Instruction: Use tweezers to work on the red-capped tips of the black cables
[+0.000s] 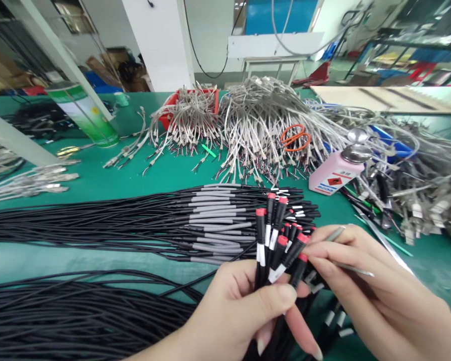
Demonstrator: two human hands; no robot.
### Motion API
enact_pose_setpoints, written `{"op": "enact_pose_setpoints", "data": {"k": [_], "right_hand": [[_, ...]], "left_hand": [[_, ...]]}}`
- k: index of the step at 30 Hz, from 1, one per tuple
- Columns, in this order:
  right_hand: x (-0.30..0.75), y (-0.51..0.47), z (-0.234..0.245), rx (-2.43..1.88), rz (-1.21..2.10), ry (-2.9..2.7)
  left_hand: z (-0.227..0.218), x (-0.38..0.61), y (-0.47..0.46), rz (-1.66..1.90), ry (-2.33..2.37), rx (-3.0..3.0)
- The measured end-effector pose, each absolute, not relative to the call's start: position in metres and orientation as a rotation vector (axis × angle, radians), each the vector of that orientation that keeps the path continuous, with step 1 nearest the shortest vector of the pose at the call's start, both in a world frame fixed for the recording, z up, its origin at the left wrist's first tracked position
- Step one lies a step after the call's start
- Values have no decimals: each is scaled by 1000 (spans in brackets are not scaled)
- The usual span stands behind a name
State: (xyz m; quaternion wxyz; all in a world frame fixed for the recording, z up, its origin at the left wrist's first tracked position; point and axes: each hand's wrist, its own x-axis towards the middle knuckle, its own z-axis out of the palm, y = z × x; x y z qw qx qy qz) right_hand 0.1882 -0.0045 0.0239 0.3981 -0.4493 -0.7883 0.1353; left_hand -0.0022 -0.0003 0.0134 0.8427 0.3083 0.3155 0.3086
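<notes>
Red-tipped cables (pixel 277 258) in L hand (pixel 240 303); pink btl (pixel 323 170), red diamond lbl (pixel 334 181).

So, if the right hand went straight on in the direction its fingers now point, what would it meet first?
Most likely the red-tipped cable ends held in the left hand, just ahead of the right hand. I cannot tell whether they touch; depth is unclear.
</notes>
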Motion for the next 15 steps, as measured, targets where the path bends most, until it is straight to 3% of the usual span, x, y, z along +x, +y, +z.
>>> {"op": "enact_pose_setpoints", "data": {"k": [8, 15], "right_hand": [[188, -4, 22, -1128, 232, -2056], [190, -5, 26, -1131, 360, -2047]], "left_hand": [[12, 0, -1, 637, 688, 633], [13, -3, -1, 635, 684, 655]]}}
